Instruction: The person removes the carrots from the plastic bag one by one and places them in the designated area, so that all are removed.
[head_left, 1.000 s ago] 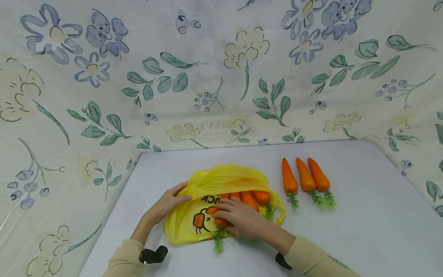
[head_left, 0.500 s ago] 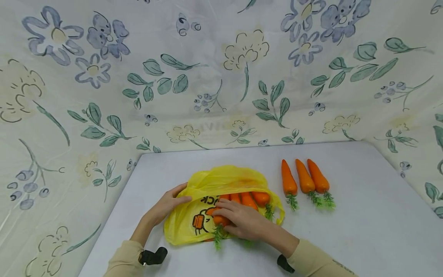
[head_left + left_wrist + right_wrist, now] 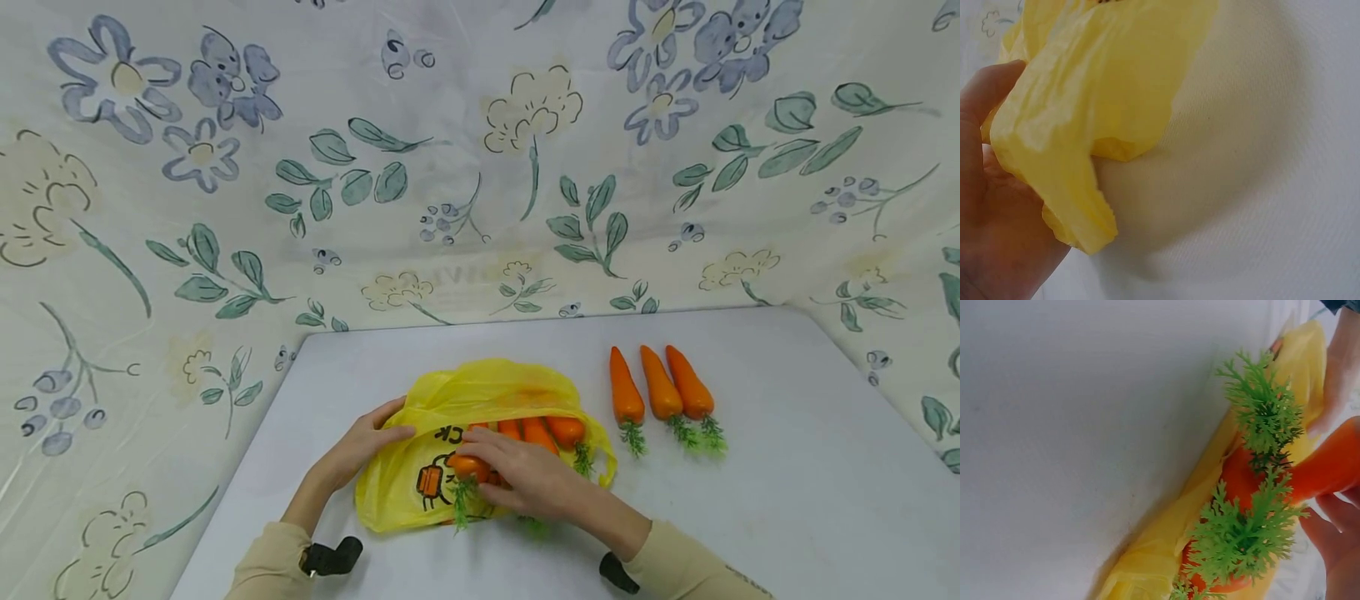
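A yellow plastic bag [image 3: 487,383] with a printed cartoon lies on the white table, its mouth facing me. My left hand [image 3: 367,437] grips its left end, thumb on top; in the left wrist view the film [image 3: 1097,94] bunches between thumb and palm. With my right hand [image 3: 528,475] I hold an orange carrot [image 3: 469,467] at the bag's mouth, leafy end toward me. Several more carrots [image 3: 566,431] lie inside the bag, partly hidden by my right hand and the plastic. In the right wrist view, green leaf tufts [image 3: 1244,531] stick out past the bag's edge.
Three loose carrots [image 3: 626,392] lie right of the bag, tips away from me and leaves toward me. A flower-patterned sheet [image 3: 480,200] rises behind and beside the white table [image 3: 810,467]. Black wrist devices [image 3: 333,556] sit at both my sleeves.
My right hand has shifted slightly left, and the carrot in it has moved left and a little up over the bag's print. The left hand stays in place.
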Demonstrator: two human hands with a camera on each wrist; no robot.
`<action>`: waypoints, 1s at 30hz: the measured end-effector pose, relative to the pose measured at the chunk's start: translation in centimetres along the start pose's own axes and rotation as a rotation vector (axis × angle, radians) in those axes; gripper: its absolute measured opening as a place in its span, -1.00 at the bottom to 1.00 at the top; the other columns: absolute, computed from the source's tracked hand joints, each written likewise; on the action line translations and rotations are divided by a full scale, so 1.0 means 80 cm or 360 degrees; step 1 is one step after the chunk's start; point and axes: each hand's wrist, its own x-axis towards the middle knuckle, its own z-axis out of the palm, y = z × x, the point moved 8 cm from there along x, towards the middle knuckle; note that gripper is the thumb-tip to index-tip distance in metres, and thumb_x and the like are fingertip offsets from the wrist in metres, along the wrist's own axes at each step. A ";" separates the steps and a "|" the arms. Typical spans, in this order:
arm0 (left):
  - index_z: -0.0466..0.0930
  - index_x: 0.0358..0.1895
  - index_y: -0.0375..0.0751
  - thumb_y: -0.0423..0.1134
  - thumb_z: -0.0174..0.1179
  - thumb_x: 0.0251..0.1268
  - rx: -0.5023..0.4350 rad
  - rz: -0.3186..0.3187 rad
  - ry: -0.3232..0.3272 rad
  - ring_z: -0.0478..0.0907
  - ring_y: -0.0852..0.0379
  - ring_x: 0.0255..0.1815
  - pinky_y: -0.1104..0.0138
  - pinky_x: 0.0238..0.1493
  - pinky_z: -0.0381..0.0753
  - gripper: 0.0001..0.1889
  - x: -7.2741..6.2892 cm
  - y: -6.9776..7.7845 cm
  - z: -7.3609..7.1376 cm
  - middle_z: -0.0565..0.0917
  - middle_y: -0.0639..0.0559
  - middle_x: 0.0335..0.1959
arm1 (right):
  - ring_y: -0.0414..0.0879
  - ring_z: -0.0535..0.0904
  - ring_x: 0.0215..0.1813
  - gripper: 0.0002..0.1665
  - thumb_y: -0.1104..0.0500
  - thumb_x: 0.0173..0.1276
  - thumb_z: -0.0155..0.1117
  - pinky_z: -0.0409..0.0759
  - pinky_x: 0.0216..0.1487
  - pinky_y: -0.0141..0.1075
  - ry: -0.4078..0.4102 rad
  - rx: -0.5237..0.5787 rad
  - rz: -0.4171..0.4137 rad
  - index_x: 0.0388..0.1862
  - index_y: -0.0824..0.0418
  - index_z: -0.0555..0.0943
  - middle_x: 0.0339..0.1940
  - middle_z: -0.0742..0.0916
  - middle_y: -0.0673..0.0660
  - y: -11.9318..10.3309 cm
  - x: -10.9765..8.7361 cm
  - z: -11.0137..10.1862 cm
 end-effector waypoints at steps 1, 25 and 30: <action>0.12 0.55 -0.17 -0.02 0.20 0.38 -0.0002 -0.0003 -0.0002 0.25 -0.21 0.45 -0.08 0.44 0.25 -0.23 0.000 0.000 0.000 0.19 -0.24 0.54 | -0.03 0.37 0.46 -0.40 0.08 0.48 0.21 0.49 0.32 -0.13 0.0003 -0.0002 -0.0003 0.45 0.10 0.34 0.49 0.41 0.17 -0.001 0.000 -0.001; 0.11 0.56 -0.18 -0.02 0.21 0.37 0.0010 0.0013 -0.0019 0.21 -0.22 0.47 -0.08 0.45 0.22 -0.22 0.000 0.001 -0.001 0.17 -0.25 0.54 | -0.11 0.41 0.42 -0.41 0.10 0.42 0.27 0.48 0.30 -0.30 0.0123 -0.0014 -0.0139 0.39 0.10 0.38 0.47 0.45 0.05 -0.034 -0.006 -0.029; 0.11 0.56 -0.18 -0.02 0.21 0.37 0.0009 0.0008 -0.0017 0.21 -0.22 0.47 -0.08 0.46 0.21 -0.22 0.000 0.001 -0.001 0.18 -0.25 0.54 | -0.12 0.45 0.39 -0.40 0.14 0.37 0.29 0.52 0.26 -0.32 0.0177 -0.0043 -0.0169 0.37 0.09 0.40 0.46 0.46 0.04 -0.041 -0.010 -0.041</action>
